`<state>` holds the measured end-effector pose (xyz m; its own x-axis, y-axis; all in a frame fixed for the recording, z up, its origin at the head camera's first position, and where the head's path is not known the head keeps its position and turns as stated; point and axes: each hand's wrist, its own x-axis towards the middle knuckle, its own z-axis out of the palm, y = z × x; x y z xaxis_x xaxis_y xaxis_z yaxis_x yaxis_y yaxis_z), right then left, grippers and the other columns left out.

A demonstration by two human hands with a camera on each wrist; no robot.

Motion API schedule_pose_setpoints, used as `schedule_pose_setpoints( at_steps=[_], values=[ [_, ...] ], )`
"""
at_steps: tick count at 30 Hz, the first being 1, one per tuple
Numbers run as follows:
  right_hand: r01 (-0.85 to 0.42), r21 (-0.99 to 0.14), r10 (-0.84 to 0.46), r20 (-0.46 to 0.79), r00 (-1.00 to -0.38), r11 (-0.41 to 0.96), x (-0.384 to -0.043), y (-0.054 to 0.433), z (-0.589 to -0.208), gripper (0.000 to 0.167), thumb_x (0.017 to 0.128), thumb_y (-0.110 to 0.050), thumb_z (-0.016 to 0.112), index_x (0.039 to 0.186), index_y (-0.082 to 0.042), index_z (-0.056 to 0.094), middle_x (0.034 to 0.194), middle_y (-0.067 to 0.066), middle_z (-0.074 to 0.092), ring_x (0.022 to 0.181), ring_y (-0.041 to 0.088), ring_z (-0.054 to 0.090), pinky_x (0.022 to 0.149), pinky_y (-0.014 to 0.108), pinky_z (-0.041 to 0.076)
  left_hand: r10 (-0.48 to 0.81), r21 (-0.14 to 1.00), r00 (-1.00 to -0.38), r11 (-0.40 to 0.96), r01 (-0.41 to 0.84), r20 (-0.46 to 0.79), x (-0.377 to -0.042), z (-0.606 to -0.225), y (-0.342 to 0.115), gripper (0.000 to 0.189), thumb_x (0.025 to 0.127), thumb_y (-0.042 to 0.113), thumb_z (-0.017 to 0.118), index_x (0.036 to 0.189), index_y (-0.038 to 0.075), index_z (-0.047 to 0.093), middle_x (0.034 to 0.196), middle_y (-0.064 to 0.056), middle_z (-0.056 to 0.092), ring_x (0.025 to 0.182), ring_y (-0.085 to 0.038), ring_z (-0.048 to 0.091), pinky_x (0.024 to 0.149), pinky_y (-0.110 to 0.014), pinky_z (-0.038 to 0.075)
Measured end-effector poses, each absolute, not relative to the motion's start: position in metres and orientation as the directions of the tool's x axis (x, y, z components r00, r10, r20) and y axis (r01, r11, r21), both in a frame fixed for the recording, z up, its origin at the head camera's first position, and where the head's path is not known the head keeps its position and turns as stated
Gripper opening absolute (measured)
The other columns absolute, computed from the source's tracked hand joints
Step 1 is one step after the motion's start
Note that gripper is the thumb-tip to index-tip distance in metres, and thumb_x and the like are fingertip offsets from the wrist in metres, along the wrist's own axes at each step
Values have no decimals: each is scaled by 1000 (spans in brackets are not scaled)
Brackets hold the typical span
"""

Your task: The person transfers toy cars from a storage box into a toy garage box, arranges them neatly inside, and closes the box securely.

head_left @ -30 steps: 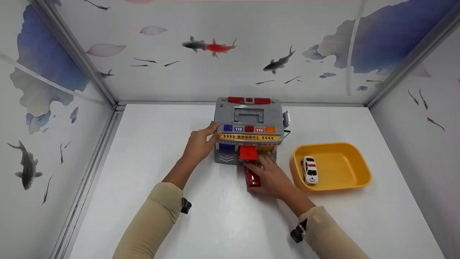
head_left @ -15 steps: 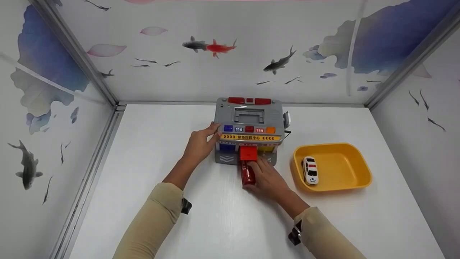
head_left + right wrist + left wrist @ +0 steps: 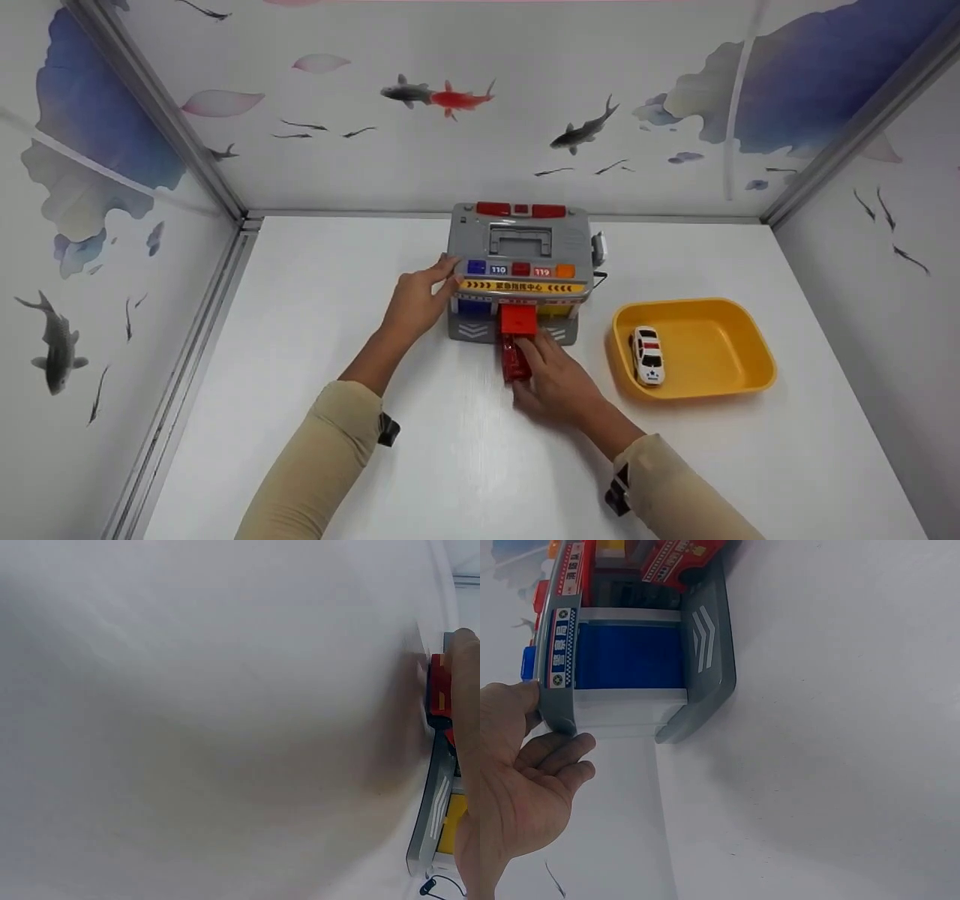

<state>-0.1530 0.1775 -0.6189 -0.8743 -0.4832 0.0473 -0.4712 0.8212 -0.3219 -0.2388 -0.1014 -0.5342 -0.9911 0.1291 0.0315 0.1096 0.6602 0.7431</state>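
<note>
A grey toy garage (image 3: 577, 240) with coloured doors stands at the back of the table. My left hand (image 3: 416, 300) pinches its left front roof corner, thumb above and fingers below in the left wrist view. The red door (image 3: 519, 319) in the middle is lifted and juts forward. Beneath it, a red toy truck (image 3: 514, 364) points into the bay, its front hidden by that door. My right hand (image 3: 559, 379) grips the truck from the right side. The left wrist view shows lettering on the truck's side (image 3: 676, 561). The blue door (image 3: 630, 656) hangs down.
Right of the garage sits a yellow tray (image 3: 739, 386), with a white toy police car (image 3: 647, 356) along its left wall. Printed white panels (image 3: 480, 165) enclose the table at the back and both sides.
My right hand has shifted the red truck left and slightly away from me, turning it straighter under the lifted door. The left hand and garage have stayed put.
</note>
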Motion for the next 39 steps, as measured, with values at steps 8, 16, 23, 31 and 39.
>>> schedule_pose_setpoints(
  at_steps=[8, 16, 23, 31, 39],
  values=[
    [-557, -210, -523, 198, -829, 803, -154, 177, -625, 67, 107, -40, 75, 160, -12, 45, 156, 16, 55, 148, 36, 57, 124, 52, 52, 124, 746, -992, 658, 102, 26, -239, -536, -101, 51, 114, 43, 63, 159, 20, 60, 167, -7, 51, 156, -28, 53, 130, -49, 45],
    [-597, -107, -539, 328, -776, 795, -153, 177, -632, 67, 106, -36, 78, 160, -13, 47, 154, 13, 56, 141, 31, 61, 120, 49, 57, 150, 739, -987, 658, 144, 59, -238, -536, -102, 51, 114, 44, 61, 159, 19, 61, 166, -10, 51, 155, -29, 54, 130, -49, 45],
    [-603, -16, -571, 302, -763, 797, -151, 178, -633, 52, 107, -27, 77, 152, -20, 52, 152, 14, 57, 143, 37, 61, 117, 53, 59, 149, 743, -986, 652, 152, 71, -238, -535, -103, 50, 115, 44, 61, 159, 20, 60, 165, -10, 52, 155, -28, 54, 130, -47, 46],
    [-576, 16, -561, 255, -788, 817, -147, 173, -631, 51, 108, -25, 75, 153, -22, 52, 158, 17, 54, 151, 43, 55, 119, 58, 56, 150, 744, -986, 650, 154, 72, -238, -535, -103, 50, 115, 42, 61, 159, 19, 61, 164, -10, 53, 155, -27, 54, 130, -47, 46],
    [-553, 5, -539, 226, -811, 833, -144, 169, -631, 53, 107, -24, 75, 155, -21, 52, 162, 18, 52, 153, 45, 52, 122, 62, 52, 152, 748, -985, 645, 157, 76, -238, -537, -103, 51, 114, 44, 61, 159, 19, 61, 165, -11, 52, 155, -28, 54, 130, -48, 45]
  ],
)
